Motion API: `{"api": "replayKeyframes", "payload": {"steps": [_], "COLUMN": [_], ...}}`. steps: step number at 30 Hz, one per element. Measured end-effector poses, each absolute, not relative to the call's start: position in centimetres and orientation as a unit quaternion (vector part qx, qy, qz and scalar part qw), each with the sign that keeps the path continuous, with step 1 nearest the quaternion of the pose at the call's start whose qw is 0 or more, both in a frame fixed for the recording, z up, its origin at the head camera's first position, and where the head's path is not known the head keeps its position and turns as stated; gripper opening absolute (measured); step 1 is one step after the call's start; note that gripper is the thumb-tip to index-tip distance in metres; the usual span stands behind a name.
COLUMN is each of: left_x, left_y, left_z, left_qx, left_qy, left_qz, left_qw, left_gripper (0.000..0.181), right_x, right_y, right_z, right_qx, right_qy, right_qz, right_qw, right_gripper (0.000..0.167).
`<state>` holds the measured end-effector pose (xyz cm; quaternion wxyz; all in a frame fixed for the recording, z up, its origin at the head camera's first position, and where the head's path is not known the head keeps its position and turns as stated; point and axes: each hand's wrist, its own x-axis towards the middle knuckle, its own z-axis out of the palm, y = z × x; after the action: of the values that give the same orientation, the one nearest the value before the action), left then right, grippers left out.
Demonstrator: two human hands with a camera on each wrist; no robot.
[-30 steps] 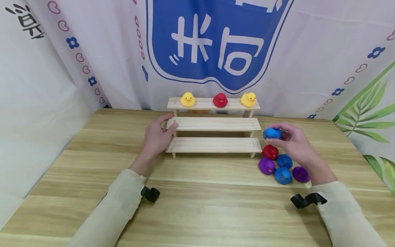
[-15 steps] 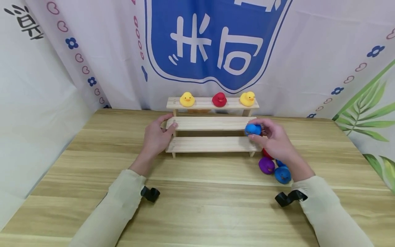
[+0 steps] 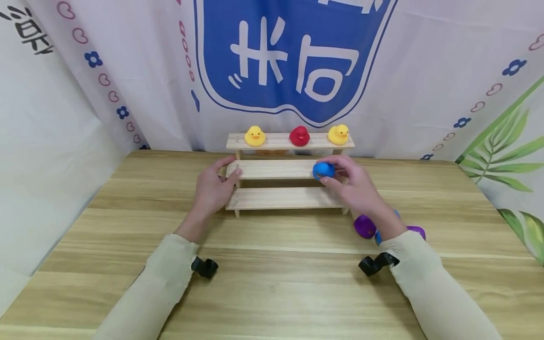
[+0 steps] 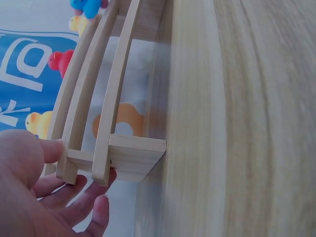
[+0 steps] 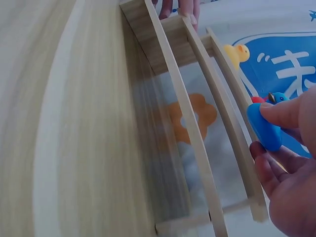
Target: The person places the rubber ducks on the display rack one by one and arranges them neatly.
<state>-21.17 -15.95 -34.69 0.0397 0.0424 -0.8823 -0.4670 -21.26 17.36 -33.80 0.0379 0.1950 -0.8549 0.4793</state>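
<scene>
A three-tier wooden shelf (image 3: 280, 198) stands on the table against the backdrop. My left hand (image 3: 214, 185) grips the left end of its middle board; in the left wrist view the thumb lies over that board and the fingers curl beneath. My right hand (image 3: 354, 184) pinches a blue rubber duck (image 3: 323, 171) between thumb and fingers at the right part of the middle tier. In the right wrist view the blue duck (image 5: 266, 126) appears just above the board; whether it touches is unclear. The top tier bears a yellow duck (image 3: 255, 136), a red duck (image 3: 300, 136) and another yellow duck (image 3: 338, 135).
Right of the shelf, more ducks lie on the table, partly hidden by my right forearm: a purple duck (image 3: 365, 226), another purple duck (image 3: 417, 231) and some blue. A printed cloth (image 3: 161, 85) hangs close behind the shelf.
My right hand has carried the blue duck leftward from above the loose ducks to the middle tier. My left hand keeps its grip on the shelf.
</scene>
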Motion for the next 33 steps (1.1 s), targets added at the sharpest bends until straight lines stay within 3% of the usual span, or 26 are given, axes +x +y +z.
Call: {"api": "replayKeyframes", "payload": {"steps": [10, 18, 33], "left_x": [-21.2, -21.0, -21.2], "left_y": [-16.1, -16.3, -15.9], "left_z": [-34.9, -34.8, -34.7], "left_qx": [0.033, 0.027, 0.038], "left_qy": [-0.882, -0.882, -0.884], "left_qz": [-0.467, -0.469, -0.463], "left_qw": [0.046, 0.044, 0.041], "left_gripper": [0.05, 0.051, 0.051], "right_x": [-22.1, -23.0, -24.0], "right_y": [14.2, 10.8, 6.4], "right_z": [-33.1, -32.5, -32.4], "right_qx": [0.191, 0.24, 0.28], "right_qy": [-0.854, -0.833, -0.822], "right_qz": [0.483, 0.497, 0.494], "right_qw": [-0.005, -0.029, -0.047], "right_gripper": [0.041, 0.037, 0.032]}}
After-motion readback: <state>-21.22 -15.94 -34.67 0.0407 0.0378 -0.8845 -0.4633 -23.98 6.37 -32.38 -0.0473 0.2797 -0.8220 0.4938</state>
